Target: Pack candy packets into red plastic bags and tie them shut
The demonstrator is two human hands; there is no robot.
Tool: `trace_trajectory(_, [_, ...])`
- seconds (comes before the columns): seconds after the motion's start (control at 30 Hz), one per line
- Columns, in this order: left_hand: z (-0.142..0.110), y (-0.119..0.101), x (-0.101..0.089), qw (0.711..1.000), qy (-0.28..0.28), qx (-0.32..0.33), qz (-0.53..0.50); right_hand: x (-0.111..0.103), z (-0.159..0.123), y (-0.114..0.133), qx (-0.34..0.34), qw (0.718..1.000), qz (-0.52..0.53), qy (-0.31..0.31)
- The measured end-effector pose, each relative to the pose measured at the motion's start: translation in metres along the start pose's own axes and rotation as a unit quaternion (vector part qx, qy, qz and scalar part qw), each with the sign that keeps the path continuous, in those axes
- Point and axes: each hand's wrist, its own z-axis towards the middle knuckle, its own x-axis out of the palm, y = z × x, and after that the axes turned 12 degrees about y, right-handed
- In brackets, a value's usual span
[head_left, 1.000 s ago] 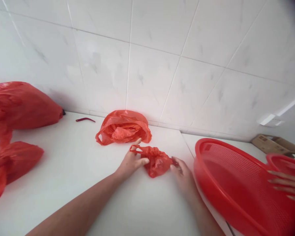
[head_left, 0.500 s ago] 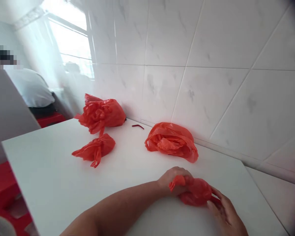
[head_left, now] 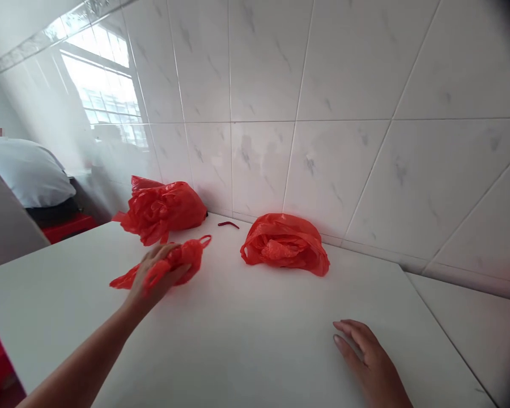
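My left hand reaches out over the white counter with its fingers closed on a small crumpled red plastic bag; a handle loop sticks out at the bag's far end. It rests against another small red bag, whose tip shows to the left of my hand. My right hand lies flat and open on the counter near the front right and holds nothing.
A fuller red bag sits against the tiled wall at the back left. An open, slumped red bag lies at the back centre, and a red chilli lies between them. A person in white is at the far left, near a window.
My left hand has carried the crumpled red bag from the front right to the small bag at the left. My right hand let go of it and now lies flat. The view swung left.
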Motion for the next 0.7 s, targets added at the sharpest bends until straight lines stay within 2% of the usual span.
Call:
trace_trajectory(0.1, [0.002, 0.003, 0.004, 0.995, -0.048, 0.013, 0.082, 0.000, 0.001, 0.000, -0.001, 0.999, -0.032, 0.002])
trace_trajectory(0.2, [-0.002, -0.023, 0.020, 0.984, -0.044, 0.133, 0.108, 0.001, -0.001, 0.002, 0.002, 0.999, -0.036, 0.002])
trace_trajectory(0.27, [-0.002, -0.050, 0.036, 0.970, -0.001, 0.228, 0.089, 0.001, -0.002, 0.003, 0.002, 1.000, -0.030, 0.004])
trace_trajectory(0.37, [0.007, -0.088, 0.070, 0.945, 0.116, 0.304, 0.022, -0.001, -0.003, 0.006, -0.004, 1.000, -0.014, 0.006])
trace_trajectory(0.43, [0.019, -0.108, 0.099, 0.941, 0.163, 0.294, -0.018, -0.003, -0.004, 0.009, -0.009, 1.000, 0.008, 0.002])
trace_trajectory(0.57, [0.040, -0.136, 0.152, 0.966, 0.125, 0.226, -0.033, -0.005, -0.007, 0.013, -0.022, 0.999, 0.050, -0.001])
trace_trajectory(0.63, [0.041, -0.145, 0.167, 0.970, 0.111, 0.213, -0.034, -0.005, -0.007, 0.013, -0.022, 0.998, 0.063, 0.004])
trace_trajectory(0.7, [0.032, -0.154, 0.172, 0.964, 0.112, 0.238, -0.034, -0.005, -0.006, 0.012, -0.022, 0.997, 0.074, 0.008])
